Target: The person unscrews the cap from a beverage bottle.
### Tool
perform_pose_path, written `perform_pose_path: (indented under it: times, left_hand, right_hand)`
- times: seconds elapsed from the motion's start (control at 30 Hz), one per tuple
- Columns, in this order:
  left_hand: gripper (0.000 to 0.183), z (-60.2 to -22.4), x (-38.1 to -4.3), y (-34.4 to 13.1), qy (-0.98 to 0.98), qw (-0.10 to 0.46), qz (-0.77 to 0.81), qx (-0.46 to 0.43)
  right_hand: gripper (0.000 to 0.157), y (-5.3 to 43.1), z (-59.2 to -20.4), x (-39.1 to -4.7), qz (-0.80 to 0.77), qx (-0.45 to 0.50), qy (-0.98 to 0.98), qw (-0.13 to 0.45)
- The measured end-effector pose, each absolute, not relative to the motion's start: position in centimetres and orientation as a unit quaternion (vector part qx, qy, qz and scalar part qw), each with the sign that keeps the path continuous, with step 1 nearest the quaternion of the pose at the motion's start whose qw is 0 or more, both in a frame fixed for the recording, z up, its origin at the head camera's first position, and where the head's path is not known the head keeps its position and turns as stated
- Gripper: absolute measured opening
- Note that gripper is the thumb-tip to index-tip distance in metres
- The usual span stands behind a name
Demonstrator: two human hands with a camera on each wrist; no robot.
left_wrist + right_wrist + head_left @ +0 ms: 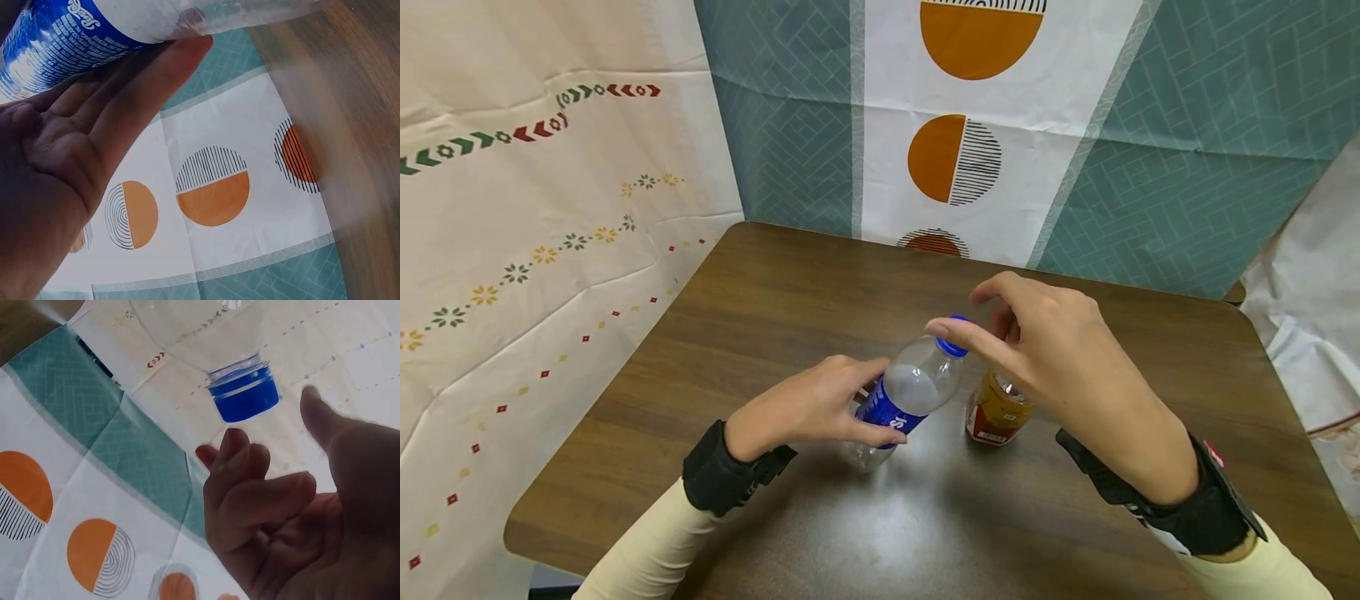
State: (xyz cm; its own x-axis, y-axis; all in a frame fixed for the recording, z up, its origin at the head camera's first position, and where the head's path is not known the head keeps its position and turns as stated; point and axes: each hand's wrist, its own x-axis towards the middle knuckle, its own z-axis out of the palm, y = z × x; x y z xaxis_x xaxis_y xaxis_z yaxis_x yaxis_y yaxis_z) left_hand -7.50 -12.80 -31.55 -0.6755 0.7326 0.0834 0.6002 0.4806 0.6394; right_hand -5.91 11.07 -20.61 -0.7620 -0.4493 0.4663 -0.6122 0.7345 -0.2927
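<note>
My left hand (812,407) grips a clear plastic bottle (919,385) around its blue label, thumb on the near side and fingers behind. The bottle leans to the right, its top end toward my right hand. In the left wrist view, the label (59,47) lies across the fingers. A blue cap (247,397) sits on the bottle's neck. My right hand (1051,343) hovers by that cap with nothing in its grasp. The right wrist view shows its thumb apart from the loosely bent fingers, the cap just beyond the fingertips.
Behind the bottle, partly under my right hand, a small jar (996,412) with amber contents and a red label stands on the brown wooden table (760,317). Patterned cloths (790,125) hang along the table's back and left sides.
</note>
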Motion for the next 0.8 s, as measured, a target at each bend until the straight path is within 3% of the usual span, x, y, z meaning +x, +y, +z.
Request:
perform_pose_path:
  times: [0.23,0.8]
  left_hand:
    - [0.062,-31.5,-7.4,-13.0,0.871,0.086,0.303,0.377]
    - [0.06,-31.4,-7.2,-13.3,0.87,0.078,0.307,0.379]
  right_hand:
    - [0.039,10.2,-21.4,-5.9,0.223,0.274,-0.917,0.184]
    - [0.02,10.3,-21.7,-6.1,0.262,0.329,-0.894,0.155]
